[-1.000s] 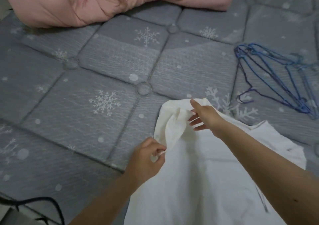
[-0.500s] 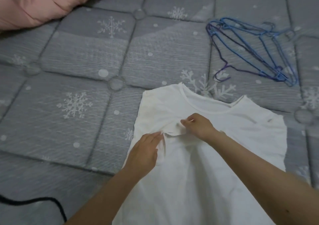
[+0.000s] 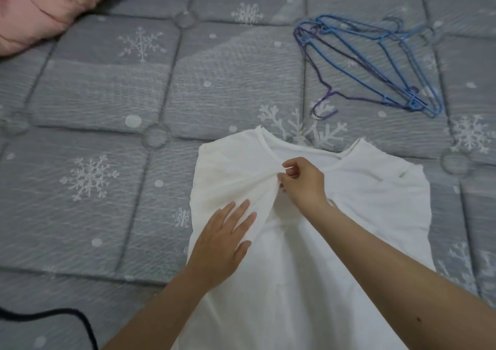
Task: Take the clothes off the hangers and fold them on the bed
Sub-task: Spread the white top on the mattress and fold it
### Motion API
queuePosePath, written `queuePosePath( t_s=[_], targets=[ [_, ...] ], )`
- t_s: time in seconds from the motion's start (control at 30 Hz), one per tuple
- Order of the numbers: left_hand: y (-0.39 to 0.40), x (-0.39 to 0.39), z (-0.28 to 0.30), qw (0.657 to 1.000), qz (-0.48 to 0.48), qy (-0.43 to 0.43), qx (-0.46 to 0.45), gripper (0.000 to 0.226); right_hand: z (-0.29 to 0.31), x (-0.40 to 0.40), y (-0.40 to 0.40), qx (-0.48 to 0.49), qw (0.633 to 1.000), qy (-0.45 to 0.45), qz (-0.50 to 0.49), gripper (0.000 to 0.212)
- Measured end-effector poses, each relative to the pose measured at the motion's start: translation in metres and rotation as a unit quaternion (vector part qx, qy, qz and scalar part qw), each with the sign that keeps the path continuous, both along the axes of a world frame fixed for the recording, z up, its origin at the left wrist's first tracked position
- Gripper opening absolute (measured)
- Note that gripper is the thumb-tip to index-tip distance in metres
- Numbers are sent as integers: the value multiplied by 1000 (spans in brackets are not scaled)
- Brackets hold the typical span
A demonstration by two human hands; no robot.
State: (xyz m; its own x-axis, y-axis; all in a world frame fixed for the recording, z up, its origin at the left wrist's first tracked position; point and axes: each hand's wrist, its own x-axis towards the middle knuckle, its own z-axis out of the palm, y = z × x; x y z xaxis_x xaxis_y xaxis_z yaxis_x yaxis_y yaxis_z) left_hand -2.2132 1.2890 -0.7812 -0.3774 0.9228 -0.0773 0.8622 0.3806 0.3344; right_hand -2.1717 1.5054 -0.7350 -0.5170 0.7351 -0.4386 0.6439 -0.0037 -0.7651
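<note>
A white T-shirt (image 3: pixel 375 210) lies spread on the grey snowflake-patterned bed (image 3: pixel 107 95), its neckline pointing away from me. The shirt's left sleeve is folded inward over the chest. My left hand (image 3: pixel 222 239) lies flat with straight fingers on the folded left side of the shirt. My right hand (image 3: pixel 303 183) pinches a bunch of the white fabric just below the neckline, fingers curled. A bundle of blue and purple wire hangers (image 3: pixel 375 65) lies empty on the bed beyond the shirt, to the right.
A pink quilt (image 3: pixel 40 6) is bunched at the far left corner of the bed. A black cable (image 3: pixel 53 317) curves along the bed's near left edge. Bare mattress stretches to the left of the shirt.
The shirt's left sleeve has been brought in and laid over the chest. My left hand let go of the fabric and flattened onto it; my right hand moved inward, pinching the fold.
</note>
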Motion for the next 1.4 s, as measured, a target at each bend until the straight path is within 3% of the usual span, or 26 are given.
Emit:
queuePosePath(
  t_s=[0.1,0.27,0.43,0.53,0.63,0.8,0.97,1.1,1.2,1.4],
  targets=[
    [6,4,-5,997,-28,20,-65,52,-4,5,11,10,999,-28,22,15],
    [32,5,-4,995,-28,32,-95,50,-10,24,32,34,995,-75,57,15],
    [60,-13,7,1000,-4,-7,0,35,-4,43,58,48,993,-84,63,16],
    [86,-35,18,996,79,-13,29,33,1,57,82,157,972,-135,111,31],
    [116,-62,27,989,144,-21,17,32,6,68,109,268,921,-234,156,53],
    [162,-103,30,983,166,-13,-72,52,-2,82,154,228,890,-352,179,81],
    [184,-134,18,955,253,-143,-62,37,-14,91,181,234,897,-346,143,56],
    [193,-140,17,954,248,-65,-157,34,-16,91,188,261,880,-360,168,28],
    [199,-144,22,958,238,-14,-162,20,-14,92,193,313,859,-350,204,26],
    [205,-154,40,954,267,-89,-107,6,6,82,211,337,868,-322,172,18]
  ],
)
